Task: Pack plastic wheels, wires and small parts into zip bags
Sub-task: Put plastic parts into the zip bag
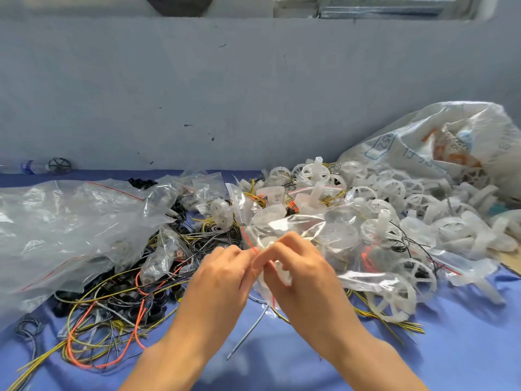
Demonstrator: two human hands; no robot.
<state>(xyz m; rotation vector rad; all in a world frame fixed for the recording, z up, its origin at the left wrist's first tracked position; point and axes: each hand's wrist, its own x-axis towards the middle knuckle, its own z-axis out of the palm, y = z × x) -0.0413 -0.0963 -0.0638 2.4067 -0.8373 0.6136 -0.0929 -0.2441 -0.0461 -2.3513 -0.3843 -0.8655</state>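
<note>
**Head view: both hands at the mouth of a small zip bag**

Nearest you lies the blue cloth tabletop [451, 359]. Just above it, your left hand [217, 277] and right hand [304, 275] meet fingertip to fingertip. Both pinch the red-striped mouth of a small clear plastic zip bag [284, 230], thumbs and fingers curled tight on the film. The bag hangs off the table between your hands, and something white shows inside it, probably a wheel.

You seem to be at the sealing step, though opening the bag cannot be ruled out. If sealing, run your pinch along the whole strip and keep any wire ends out of the seam.

To your left sprawls a tangle of yellow, orange and black wires [107, 320], with crumpled large clear bags [56, 221] behind it. To your right are white spoked plastic wheels [394, 303], heaped back toward a printed white woven sack [439, 142] by the grey wall
</note>
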